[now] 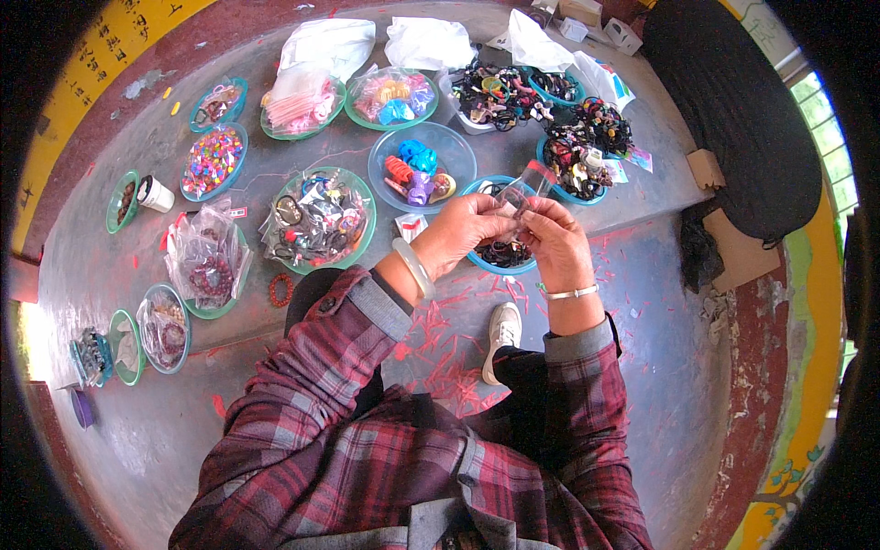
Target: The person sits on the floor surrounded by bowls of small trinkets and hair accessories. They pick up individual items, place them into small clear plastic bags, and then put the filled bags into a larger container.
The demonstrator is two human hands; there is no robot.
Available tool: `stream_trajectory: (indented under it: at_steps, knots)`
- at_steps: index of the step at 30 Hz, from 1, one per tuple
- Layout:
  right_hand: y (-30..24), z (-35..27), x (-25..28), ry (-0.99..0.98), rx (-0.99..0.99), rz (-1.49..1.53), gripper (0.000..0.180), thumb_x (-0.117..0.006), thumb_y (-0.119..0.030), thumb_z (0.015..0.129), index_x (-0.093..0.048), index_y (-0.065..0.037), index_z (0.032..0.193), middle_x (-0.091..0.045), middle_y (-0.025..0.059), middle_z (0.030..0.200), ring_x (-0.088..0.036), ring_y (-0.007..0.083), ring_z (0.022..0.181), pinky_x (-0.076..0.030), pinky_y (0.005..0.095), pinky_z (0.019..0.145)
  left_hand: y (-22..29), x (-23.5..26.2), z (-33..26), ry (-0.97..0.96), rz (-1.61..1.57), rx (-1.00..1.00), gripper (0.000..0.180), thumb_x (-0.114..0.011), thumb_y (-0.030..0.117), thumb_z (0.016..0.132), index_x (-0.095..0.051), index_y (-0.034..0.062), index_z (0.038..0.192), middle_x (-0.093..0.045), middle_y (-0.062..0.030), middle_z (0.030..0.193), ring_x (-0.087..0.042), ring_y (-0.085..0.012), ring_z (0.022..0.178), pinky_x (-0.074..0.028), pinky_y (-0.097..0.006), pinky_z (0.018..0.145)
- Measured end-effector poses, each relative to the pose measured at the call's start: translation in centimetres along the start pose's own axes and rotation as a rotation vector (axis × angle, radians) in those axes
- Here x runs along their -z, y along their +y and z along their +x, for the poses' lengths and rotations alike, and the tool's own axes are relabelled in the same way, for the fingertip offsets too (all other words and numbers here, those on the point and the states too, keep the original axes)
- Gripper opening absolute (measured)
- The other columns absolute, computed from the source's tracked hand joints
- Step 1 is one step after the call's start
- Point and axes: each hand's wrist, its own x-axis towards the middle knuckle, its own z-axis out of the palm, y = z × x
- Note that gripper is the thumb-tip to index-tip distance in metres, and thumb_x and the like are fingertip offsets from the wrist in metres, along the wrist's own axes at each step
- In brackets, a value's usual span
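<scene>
A small clear plastic bag with a red strip along its top edge is held up between my two hands. My left hand, with a pale bangle at the wrist, pinches its left side with closed fingers. On the other side my right hand, wearing a thin metal bangle, pinches the bag near its lower part. Fingers hide much of the bag, so I cannot make out its contents. Right below both hands stands a blue basin of dark hair ties, partly covered by them.
Around me on the grey floor are a bowl of colourful beads, a basin of bagged accessories, a blue basin with bright scrunchies and heaps of dark hair ties. Red strips litter the floor near my shoe.
</scene>
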Motion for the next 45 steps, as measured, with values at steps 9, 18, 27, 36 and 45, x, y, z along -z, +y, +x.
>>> stream_trajectory:
  at_steps: [9, 18, 27, 36, 45]
  knots:
    - [-0.4, -0.2, -0.3, 0.046, -0.032, -0.156, 0.014, -0.061, -0.016, 0.081, -0.061, -0.007, 0.091, -0.062, 0.0016, 0.083, -0.057, 0.0099, 0.074, -0.044, 0.0230, 0.064, -0.5, 0.6, 0.3, 0.032, 0.199, -0.064, 0.020, -0.059, 0.010, 0.079, -0.060, -0.0015, 0.095, -0.061, -0.0032, 0.087, -0.057, -0.0097, 0.080, -0.044, -0.022, 0.073]
    - [0.0, -0.2, -0.3, 0.066, 0.037, -0.110, 0.013, -0.062, -0.015, 0.080, -0.061, -0.006, 0.090, -0.061, 0.0013, 0.079, -0.056, 0.0094, 0.068, -0.043, 0.0216, 0.061, -0.1, 0.0, -0.1, 0.031, 0.027, -0.013, 0.020, -0.060, 0.008, 0.079, -0.060, -0.0026, 0.096, -0.063, -0.0059, 0.090, -0.059, -0.0109, 0.081, -0.046, -0.022, 0.075]
    - [-0.1, -0.2, -0.3, 0.032, -0.038, -0.083, 0.013, -0.063, -0.013, 0.080, -0.061, -0.005, 0.089, -0.062, 0.0029, 0.083, -0.057, 0.0108, 0.070, -0.046, 0.0233, 0.064, -0.2, 0.4, 0.0, 0.032, 0.007, -0.017, 0.020, -0.060, 0.006, 0.078, -0.059, -0.0014, 0.096, -0.062, -0.0051, 0.088, -0.060, -0.0112, 0.080, -0.046, -0.022, 0.075]
    - [-0.3, -0.4, -0.6, 0.023, -0.005, -0.023, 0.016, -0.063, -0.009, 0.078, -0.061, -0.003, 0.093, -0.062, 0.0043, 0.083, -0.058, 0.0125, 0.072, -0.046, 0.0237, 0.065, -0.5, 0.8, 0.0, 0.016, -0.153, 0.083, 0.015, -0.059, 0.003, 0.076, -0.057, 0.0007, 0.091, -0.061, -0.0064, 0.088, -0.060, -0.0144, 0.079, -0.048, -0.026, 0.075]
    - [0.0, -0.1, -0.3, 0.020, 0.025, -0.058, 0.015, -0.062, -0.003, 0.077, -0.061, -0.002, 0.092, -0.061, 0.0027, 0.079, -0.055, 0.0101, 0.067, -0.043, 0.0203, 0.061, -0.4, 0.3, 0.2, -0.022, 0.001, -0.052, 0.017, -0.060, 0.006, 0.078, -0.055, -0.0002, 0.093, -0.061, -0.0062, 0.086, -0.060, -0.0139, 0.078, -0.048, -0.025, 0.070]
